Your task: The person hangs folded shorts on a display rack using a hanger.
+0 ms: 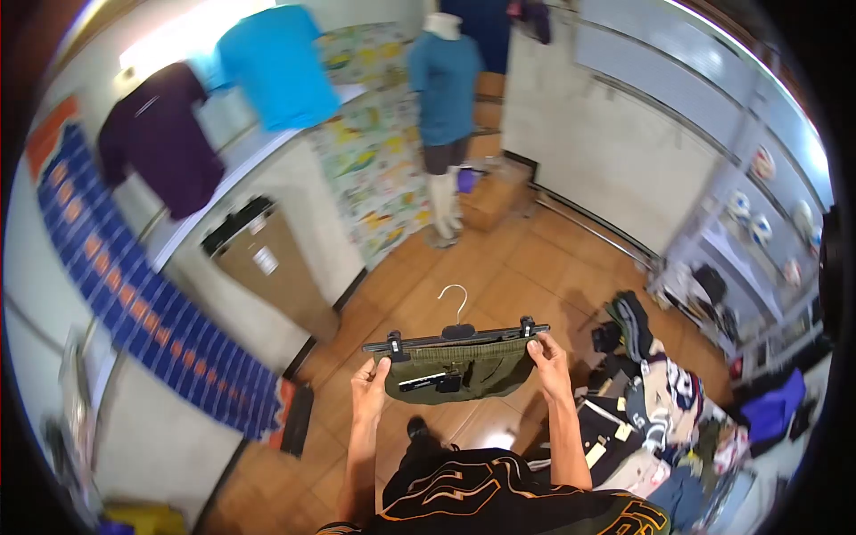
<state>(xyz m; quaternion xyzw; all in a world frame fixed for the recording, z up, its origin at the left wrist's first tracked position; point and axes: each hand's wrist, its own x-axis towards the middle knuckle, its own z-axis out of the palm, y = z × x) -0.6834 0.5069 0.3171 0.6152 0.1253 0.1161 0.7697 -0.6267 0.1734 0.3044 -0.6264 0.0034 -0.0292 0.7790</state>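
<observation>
While my left hand (368,382) pinches the olive garment (490,377) at one upper corner, my right hand (549,361) is closed on the other, just beside a clip of the black hanger (459,333). The garment hangs from that hanger in front of me, above the tiled floor (401,294). A heap of clothes (655,406) lies to my right; farther off stands a blue-shirted mannequin (448,89).

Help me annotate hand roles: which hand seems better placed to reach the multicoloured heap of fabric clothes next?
Probably the right hand: the heap lies on that side, nearer than to the left hand. Both hold the dark olive fabric garment, so either must release first.
</observation>
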